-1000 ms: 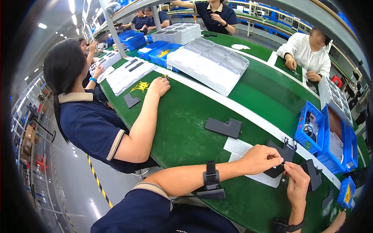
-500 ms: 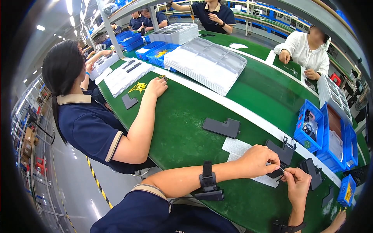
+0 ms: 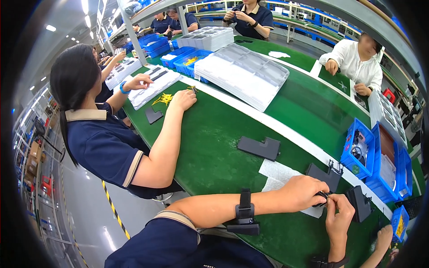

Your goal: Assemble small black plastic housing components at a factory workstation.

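My left hand (image 3: 308,191) and my right hand (image 3: 337,213) meet over the green table (image 3: 214,152), both pinching one small dark part (image 3: 322,195) between their fingertips. A black strap device (image 3: 243,214) sits on my left wrist. Just beyond the hands lies a white sheet (image 3: 279,174) with a black L-shaped plate (image 3: 325,175) on it. A second black plate (image 3: 360,203) lies to the right of my right hand.
Another black L-shaped plate (image 3: 260,147) lies mid-table. Blue bins (image 3: 359,149) with parts stand at the right. A stack of white trays (image 3: 243,73) lies farther back. A seated person in a navy shirt (image 3: 105,143) rests a hand by yellow pieces (image 3: 163,98). Others work across the table.
My two hands have drawn closer together, the right hand rising to meet the left at the small dark part. The neighbour's arm stays on the table.
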{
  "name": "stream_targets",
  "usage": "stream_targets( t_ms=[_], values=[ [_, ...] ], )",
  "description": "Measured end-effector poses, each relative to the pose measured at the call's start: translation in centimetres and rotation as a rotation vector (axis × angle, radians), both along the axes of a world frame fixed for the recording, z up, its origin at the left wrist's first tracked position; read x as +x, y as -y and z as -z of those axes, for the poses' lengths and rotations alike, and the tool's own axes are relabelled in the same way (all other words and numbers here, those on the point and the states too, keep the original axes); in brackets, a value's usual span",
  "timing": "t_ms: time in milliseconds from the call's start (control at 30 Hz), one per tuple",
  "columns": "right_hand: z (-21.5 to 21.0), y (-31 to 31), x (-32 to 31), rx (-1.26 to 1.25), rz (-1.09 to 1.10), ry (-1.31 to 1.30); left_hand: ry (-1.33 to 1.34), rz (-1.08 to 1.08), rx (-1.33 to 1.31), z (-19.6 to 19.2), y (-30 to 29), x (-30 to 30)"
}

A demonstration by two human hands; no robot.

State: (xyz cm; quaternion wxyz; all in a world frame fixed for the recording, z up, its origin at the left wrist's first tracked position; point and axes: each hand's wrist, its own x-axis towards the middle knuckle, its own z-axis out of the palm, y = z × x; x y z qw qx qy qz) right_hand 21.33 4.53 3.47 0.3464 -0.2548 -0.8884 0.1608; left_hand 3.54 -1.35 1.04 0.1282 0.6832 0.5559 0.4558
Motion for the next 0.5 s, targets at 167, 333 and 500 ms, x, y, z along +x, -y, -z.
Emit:
stream_targets(
  t_ms=[167,333,500],
  values=[
    [1.4,0.2,0.1,-0.769,0.012,-0.314,0.053,0.023,-0.114,-0.7,0.5,-0.4],
    [1.6,-0.7,0.9,-0.866,-0.042,-0.292,0.095,0.016,-0.124,-1.1,0.7,-0.3],
    [1.6,-0.6,1.0,-0.716,0.003,-0.241,0.143,0.098,-0.137,-1.6,0.4,-0.9]
  ],
)
